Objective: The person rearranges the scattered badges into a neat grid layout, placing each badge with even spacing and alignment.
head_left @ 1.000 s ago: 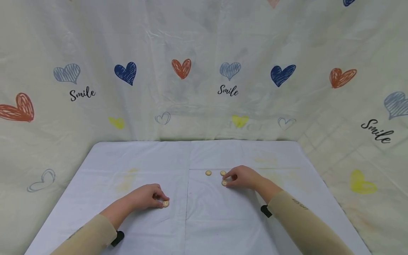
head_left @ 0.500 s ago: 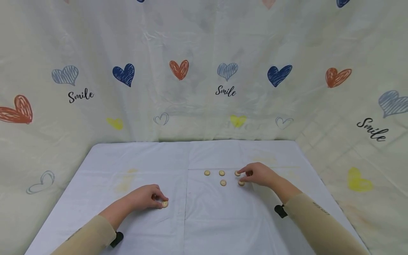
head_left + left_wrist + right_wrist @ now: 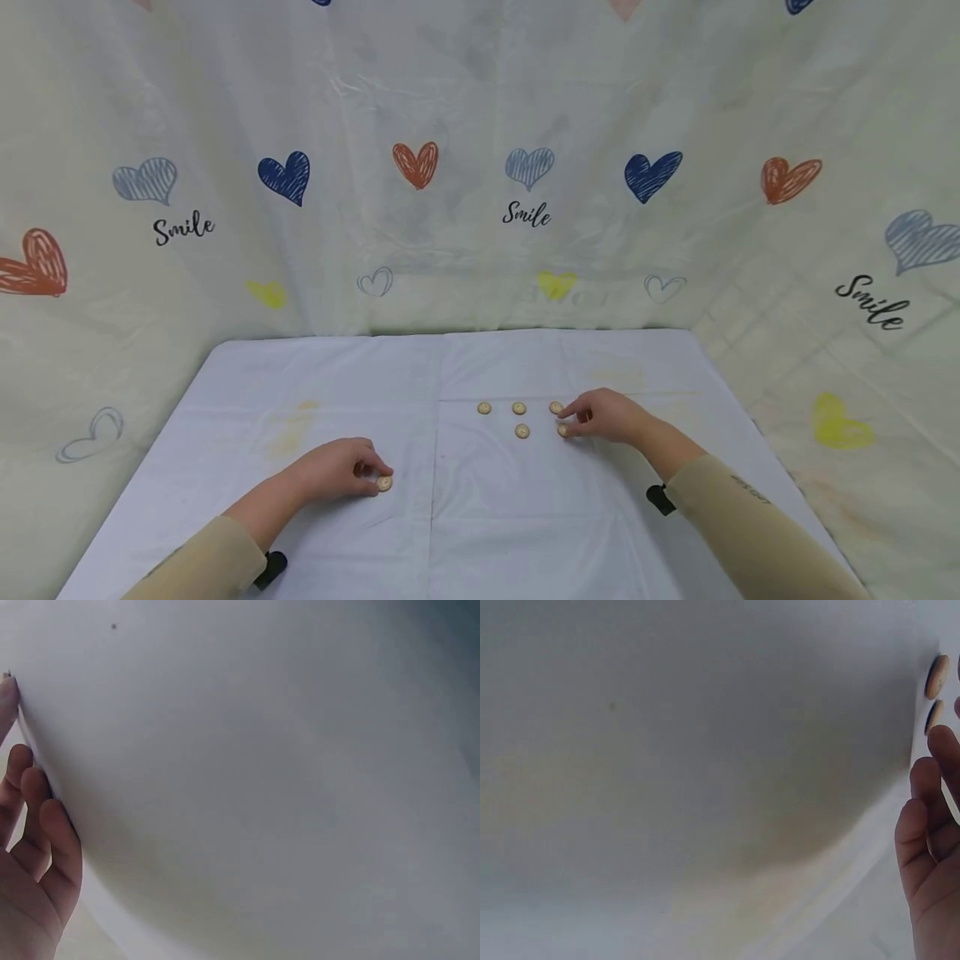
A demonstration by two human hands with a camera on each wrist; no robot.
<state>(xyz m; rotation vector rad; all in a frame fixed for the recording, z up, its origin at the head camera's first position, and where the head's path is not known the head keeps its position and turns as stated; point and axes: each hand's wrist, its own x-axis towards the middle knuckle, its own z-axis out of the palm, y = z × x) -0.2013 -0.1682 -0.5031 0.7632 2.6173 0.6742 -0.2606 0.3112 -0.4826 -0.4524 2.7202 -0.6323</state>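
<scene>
My left hand is at the left of the white table, its thumb and index finger pinching a small round wooden button at the cloth. Farther right and back, my right hand has its thumb and index finger at a front button, which the thumb partly covers. The index fingertip is close to another button behind it. To their left lie three more: a far-left button, a back button and a front button. In the right wrist view, two buttons show beyond the fingertips.
A white cloth with creases and faint yellow stains covers the table. Behind it hangs a pale curtain printed with hearts and "Smile". Black wrist cameras sit below both sleeves.
My right hand has moved right from the middle pair of buttons, and two buttons now show at its fingertips. The front one has since shifted slightly left. My left hand stays with its button.
</scene>
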